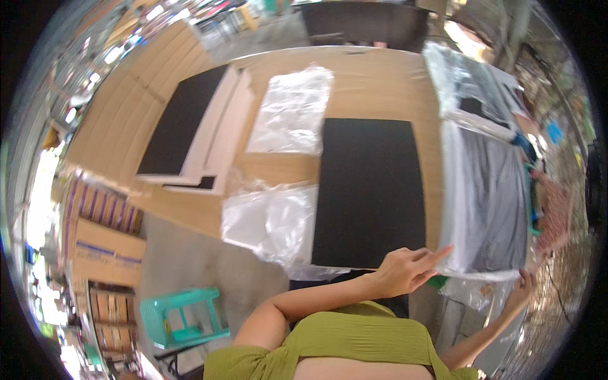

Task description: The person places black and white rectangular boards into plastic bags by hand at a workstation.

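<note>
The step in hand seems to be handling the film-wrapped stack [493,202] at the right of the table [377,88]; the left hand [405,272], index finger outstretched, is by its near-left corner, the right hand [522,290] at the near-right, its grip impossible to tell. Next likely calls for a sure hold there; print on the cardboard carton [104,267] is unreadable

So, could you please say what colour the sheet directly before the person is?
The sheet is plain black, showing best in the head view.
</note>
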